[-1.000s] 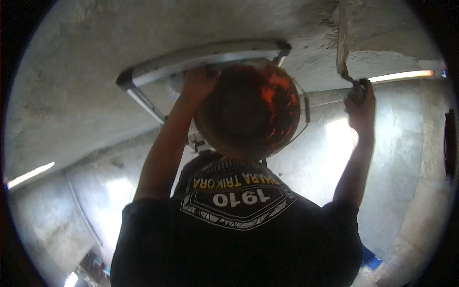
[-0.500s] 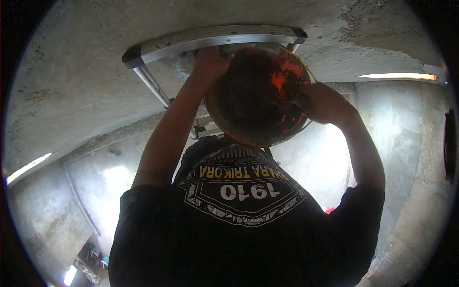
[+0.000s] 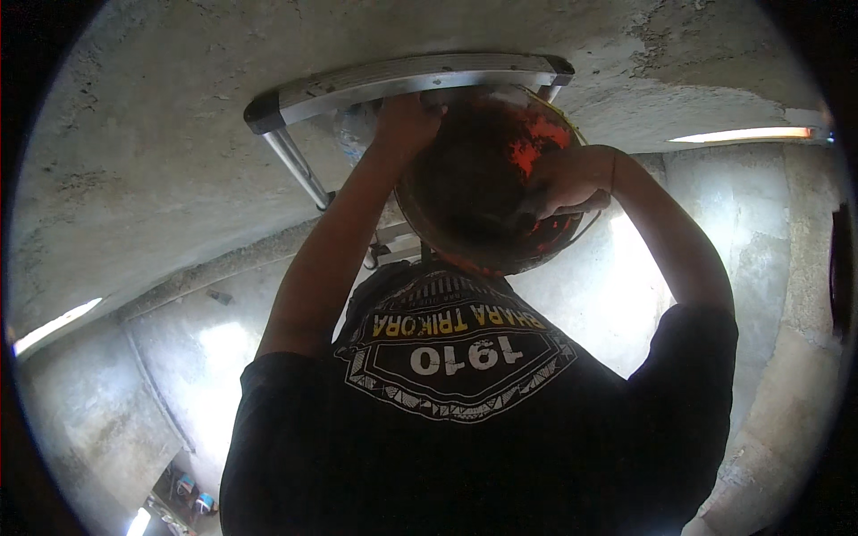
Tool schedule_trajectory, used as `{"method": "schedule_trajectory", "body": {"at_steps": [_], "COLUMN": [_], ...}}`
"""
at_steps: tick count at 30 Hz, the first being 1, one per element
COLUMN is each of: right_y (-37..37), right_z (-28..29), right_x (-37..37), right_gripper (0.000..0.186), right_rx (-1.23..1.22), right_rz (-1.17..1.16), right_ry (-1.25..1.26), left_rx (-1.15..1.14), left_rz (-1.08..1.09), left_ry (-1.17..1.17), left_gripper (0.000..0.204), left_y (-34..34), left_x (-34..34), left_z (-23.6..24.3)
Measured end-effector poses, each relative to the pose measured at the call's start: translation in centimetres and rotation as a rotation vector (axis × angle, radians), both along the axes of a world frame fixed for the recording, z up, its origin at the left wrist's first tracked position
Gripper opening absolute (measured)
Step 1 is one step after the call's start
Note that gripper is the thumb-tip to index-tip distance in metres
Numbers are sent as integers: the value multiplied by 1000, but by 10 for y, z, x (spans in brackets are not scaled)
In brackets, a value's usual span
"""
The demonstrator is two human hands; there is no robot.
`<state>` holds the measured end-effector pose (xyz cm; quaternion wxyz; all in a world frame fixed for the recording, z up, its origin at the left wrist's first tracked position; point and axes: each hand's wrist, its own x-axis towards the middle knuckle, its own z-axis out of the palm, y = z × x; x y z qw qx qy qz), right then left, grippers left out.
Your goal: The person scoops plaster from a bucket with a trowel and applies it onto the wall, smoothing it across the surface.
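A round bucket point(image 3: 474, 170) hangs open-side toward me, its inside dark and caked, with bright orange patches on the right. My left hand point(image 3: 409, 125) is closed over the bucket's upper left rim, the thumb tip showing against the inside. My right hand point(image 3: 572, 183) reaches over the right rim into the bucket, fingers curled near the dark inner surface. What those fingers hold, if anything, is lost in shadow. A thin wire handle point(image 3: 590, 228) curves along the bucket's right side. Just beyond the bucket runs the metal top rail of a ladder point(image 3: 429, 71).
The ladder's leg point(image 3: 299, 165) slants down at the left with dark plastic corner caps. Rough grey cement wall point(image 3: 161, 134) lies close behind the ladder. Bright light falls on the surface at lower right, and small blue-and-white items point(image 3: 204, 503) sit at the lower left.
My right hand has moved left and deeper into the bucket, its wrist rising. The bucket, ladder and left hand appear shifted slightly right in the view.
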<state>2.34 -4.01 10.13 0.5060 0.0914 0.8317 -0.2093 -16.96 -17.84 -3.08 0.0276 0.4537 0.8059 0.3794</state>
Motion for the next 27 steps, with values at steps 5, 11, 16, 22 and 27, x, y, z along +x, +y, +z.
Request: {"method": "schedule_trajectory", "body": {"at_steps": [5,11,16,22,27], "right_y": [24,36,28,22,-30], "right_z": [4,21,23,14,5], "right_x": [4,41,85,146,160], "right_gripper": [34,43,48,58,61], "right_rx": [-207,-489,-747,-967,-1062], "right_rz": [-242,-665,-1064,-1284,-1436], "right_ry": [-122,-64,44,282,521], "left_rx": [-19,-9,6,-27,37], "left_rz": [48,24,21,17,-30], "left_ry": [-15,-56,-67,-73,-67], "left_gripper": [62,62,62,65,65], "left_y": [0,-3,-4,-5,-4], "left_x": [-2,2,-2,1,-5], "left_z": [-6,1,-15,1,-2]}}
